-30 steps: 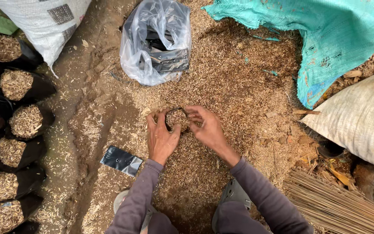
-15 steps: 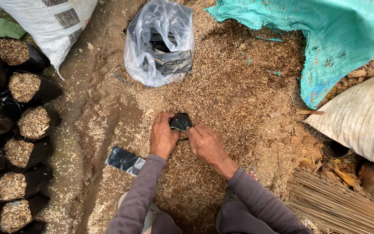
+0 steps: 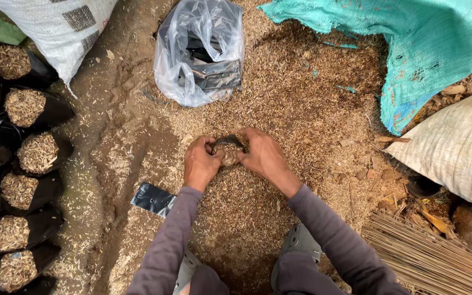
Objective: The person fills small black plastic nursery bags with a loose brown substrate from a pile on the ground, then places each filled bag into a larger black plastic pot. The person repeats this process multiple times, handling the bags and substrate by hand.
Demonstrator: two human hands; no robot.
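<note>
I see my left hand (image 3: pixel 200 164) and right hand (image 3: pixel 263 155) both clasped around a small black bag (image 3: pixel 228 150) stuffed with husk, sitting on the husk pile (image 3: pixel 301 109) in the middle of the scene. It looks light and soft, with thin, floppy plastic that could spill, so I judge cupping its sides near the rim best. Filled bags (image 3: pixel 23 106) line the left; a clear plastic bag (image 3: pixel 200 52) lies farther off.

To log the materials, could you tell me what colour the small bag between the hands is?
Black, filled with tan husk; the small bag shows best in the head view.
</note>
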